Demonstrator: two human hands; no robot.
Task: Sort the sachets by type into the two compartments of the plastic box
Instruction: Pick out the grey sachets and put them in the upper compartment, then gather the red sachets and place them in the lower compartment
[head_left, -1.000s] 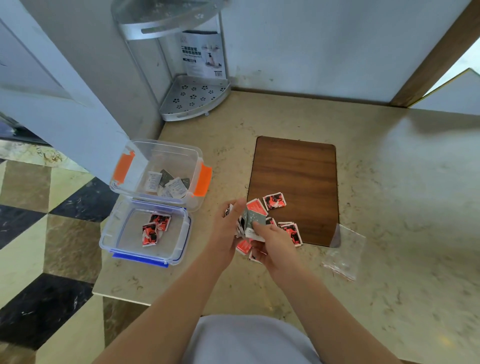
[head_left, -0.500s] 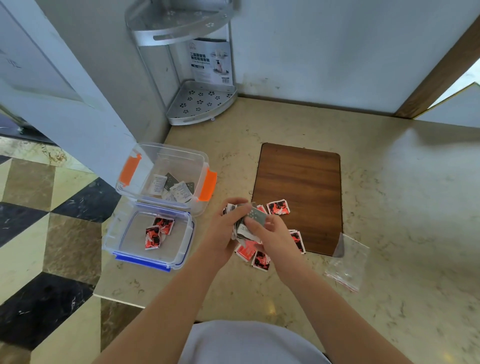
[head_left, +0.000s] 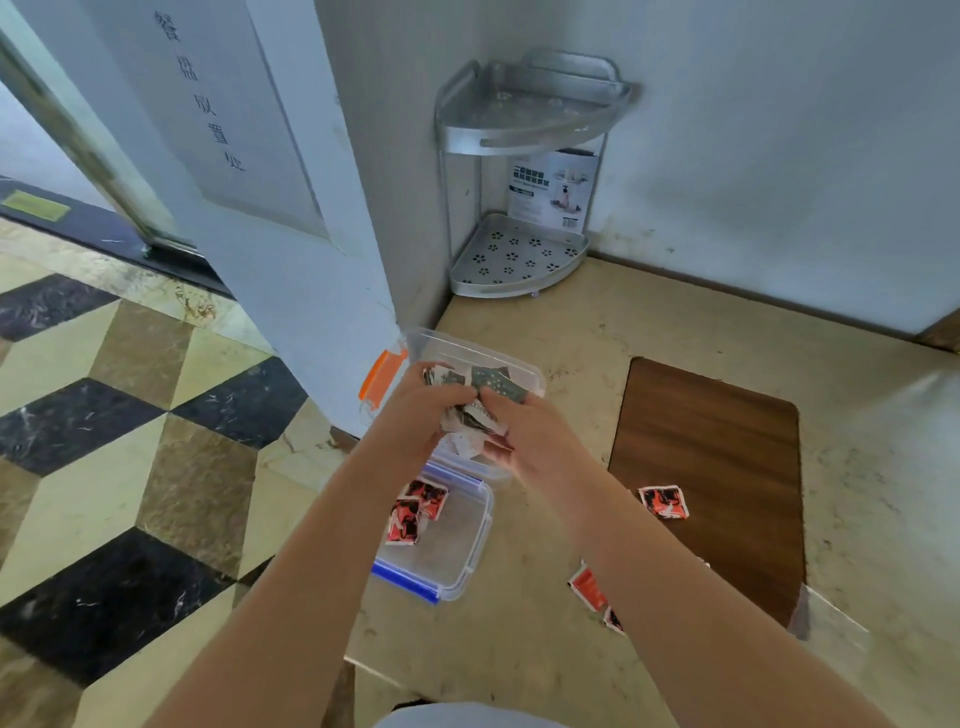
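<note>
Both hands are over the far compartment of the clear plastic box, the one with orange clips. My left hand and my right hand together grip a bunch of grey and white sachets above it. The near compartment with the blue clip holds a few red and black sachets. More red sachets lie loose: one on the wooden board, others on the counter by my right forearm. What lies inside the far compartment is hidden by my hands.
A brown wooden board lies on the beige counter to the right, with a clear plastic bag at its near corner. A metal corner shelf stands at the back wall. The counter's left edge drops to a tiled floor.
Both hands moved left from the pile of sachets by the board to over the far compartment, carrying the grey and white sachets. The camera turned left.
</note>
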